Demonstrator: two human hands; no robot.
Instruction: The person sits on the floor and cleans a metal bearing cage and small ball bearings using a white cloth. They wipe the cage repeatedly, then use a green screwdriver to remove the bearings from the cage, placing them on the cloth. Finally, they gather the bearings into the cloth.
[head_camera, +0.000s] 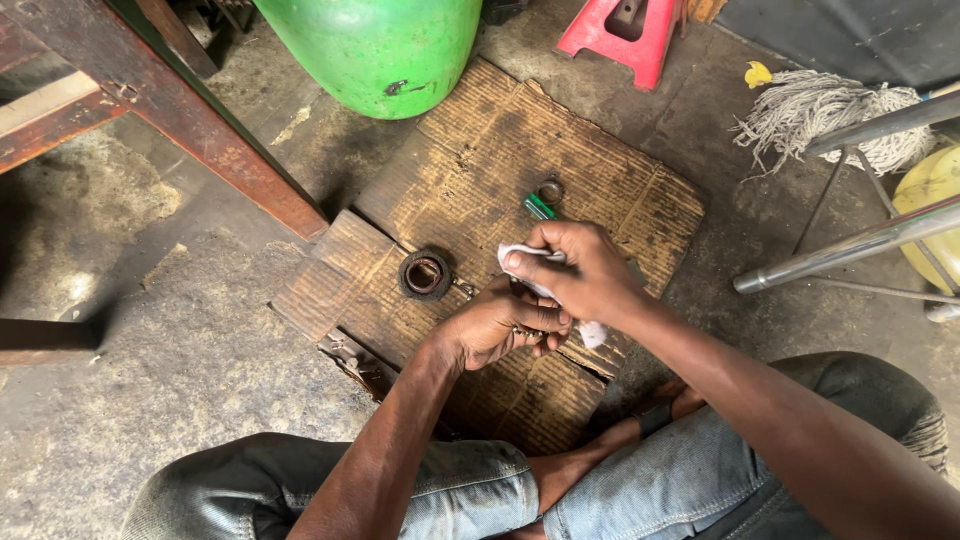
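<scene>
While right hand (580, 275) pinches a white cloth (525, 262), left hand (505, 328) clenches sth small (can't tell what).

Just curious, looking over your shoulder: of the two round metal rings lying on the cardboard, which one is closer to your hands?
The larger dark ring with the rusty centre, just left of the left hand. The smaller ring lies farther up the cardboard sheet, beside a green object.

We wore faded blue denim jeans (470, 485), frayed at the right knee; both forearms were bare and sleeveless, and dark sandal straps (655, 415) crossed our foot.
</scene>
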